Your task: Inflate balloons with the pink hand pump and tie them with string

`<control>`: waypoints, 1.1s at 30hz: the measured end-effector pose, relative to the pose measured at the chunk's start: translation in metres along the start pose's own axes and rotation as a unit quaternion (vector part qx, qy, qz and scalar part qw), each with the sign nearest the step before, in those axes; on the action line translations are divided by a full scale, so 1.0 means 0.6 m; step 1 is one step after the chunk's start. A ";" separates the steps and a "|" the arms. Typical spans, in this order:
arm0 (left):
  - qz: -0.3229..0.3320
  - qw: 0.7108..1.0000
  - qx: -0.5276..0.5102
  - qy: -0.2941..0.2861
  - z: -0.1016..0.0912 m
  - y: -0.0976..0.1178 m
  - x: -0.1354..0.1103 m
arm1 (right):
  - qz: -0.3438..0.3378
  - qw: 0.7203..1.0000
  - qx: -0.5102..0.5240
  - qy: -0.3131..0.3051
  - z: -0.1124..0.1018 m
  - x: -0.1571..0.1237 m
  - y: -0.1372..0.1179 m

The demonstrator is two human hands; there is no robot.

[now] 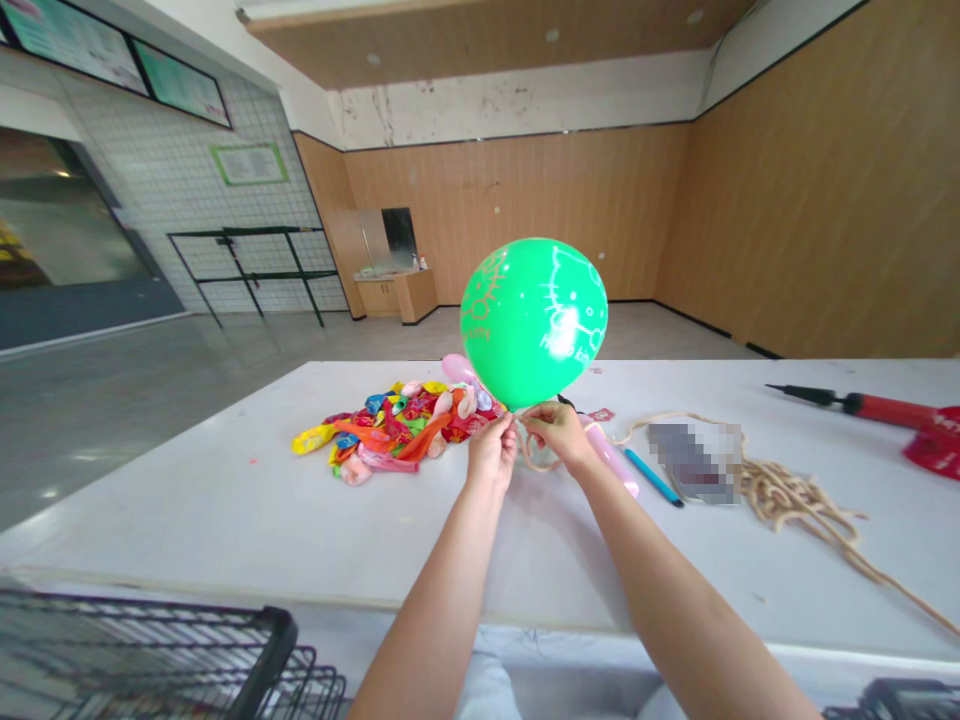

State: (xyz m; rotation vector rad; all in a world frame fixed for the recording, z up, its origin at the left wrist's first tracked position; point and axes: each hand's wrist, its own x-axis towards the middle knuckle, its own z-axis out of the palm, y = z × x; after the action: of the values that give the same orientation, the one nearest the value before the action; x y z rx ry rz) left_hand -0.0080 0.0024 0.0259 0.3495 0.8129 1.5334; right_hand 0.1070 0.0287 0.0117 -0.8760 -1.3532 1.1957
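Note:
An inflated green balloon [517,330] with printed cartoon outlines stands up above both hands, over the white table [360,540]. My left hand [493,450] pinches the balloon at its neck. Beside it, my right hand [556,432] is closed with fingertips at the same neck; the small part it grips is hidden. Behind and left of my hands lies a pile of uninflated balloons [409,425] in many colours. A loop of beige rope [534,462] hangs under my right hand. Close to my right wrist rests a pink tube-like object [611,460].
Right of my hands lie a blue pen [652,478], a blurred flat rectangular item [694,462] and a heap of beige rope [795,495]. A red and black hand pump [862,405] is at the far right. Below the table's front edge stands a black wire basket [150,650].

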 end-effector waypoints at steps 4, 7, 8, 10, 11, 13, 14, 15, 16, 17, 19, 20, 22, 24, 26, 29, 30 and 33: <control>0.100 0.993 0.062 -0.013 -0.006 -0.013 0.006 | -0.052 0.998 -0.027 0.023 0.009 -0.006 -0.005; 0.094 0.992 0.076 -0.031 -0.008 -0.015 0.008 | -0.058 0.997 -0.026 0.034 0.010 -0.009 -0.008; 0.088 0.992 0.080 -0.037 -0.008 -0.014 0.008 | -0.053 0.998 -0.028 0.033 0.009 -0.009 -0.010; 0.085 0.991 0.092 -0.039 -0.008 -0.012 0.008 | -0.046 0.998 -0.038 0.028 0.007 -0.010 -0.012; 0.093 0.990 0.102 -0.035 -0.009 -0.012 0.008 | -0.046 0.997 -0.046 0.027 0.005 -0.010 -0.014; 0.134 0.981 0.135 -0.023 -0.011 -0.013 0.010 | -0.054 0.996 -0.065 0.029 0.003 -0.010 -0.017; 0.166 0.973 0.159 -0.021 -0.013 -0.014 0.011 | -0.059 0.995 -0.072 0.032 0.002 -0.010 -0.018; 0.201 0.961 0.188 -0.022 -0.015 -0.016 0.013 | -0.065 0.994 -0.077 0.036 0.001 -0.011 -0.019; 0.236 0.946 0.220 -0.026 -0.017 -0.018 0.015 | -0.068 0.994 -0.081 0.040 0.000 -0.011 -0.020; 0.267 0.929 0.254 -0.033 -0.019 -0.019 0.016 | -0.068 0.993 -0.083 0.045 -0.001 -0.011 -0.020; 0.318 0.891 0.320 -0.048 -0.023 -0.021 0.016 | -0.059 0.992 -0.093 0.057 -0.004 -0.010 -0.019; 0.343 0.870 0.349 -0.055 -0.024 -0.021 0.015 | -0.053 0.992 -0.098 0.062 -0.006 -0.009 -0.019; 0.391 0.826 0.400 -0.069 -0.025 -0.017 0.009 | -0.050 0.991 -0.104 0.064 -0.010 -0.008 -0.018; 0.423 0.788 0.439 -0.085 -0.024 -0.011 0.001 | -0.054 0.992 -0.098 0.054 -0.013 -0.008 -0.019; 0.427 0.774 0.456 -0.100 -0.023 -0.006 -0.005 | -0.054 0.994 -0.090 0.038 -0.014 -0.008 -0.021; 0.403 0.798 0.435 -0.102 -0.023 -0.001 -0.010 | -0.048 0.995 -0.085 0.014 -0.016 -0.010 -0.024; 0.394 0.812 0.420 -0.097 -0.023 0.000 -0.010 | -0.049 0.995 -0.084 0.007 -0.017 -0.010 -0.025; 0.383 0.833 0.392 -0.079 -0.023 -0.001 -0.008 | -0.052 0.994 -0.095 0.001 -0.021 -0.012 -0.026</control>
State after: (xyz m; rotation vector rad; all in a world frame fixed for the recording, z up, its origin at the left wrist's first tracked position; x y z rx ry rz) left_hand -0.0157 -0.0059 0.0171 1.5468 1.2323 1.7783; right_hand 0.1222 0.0205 0.0240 -0.9269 -1.5105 0.9969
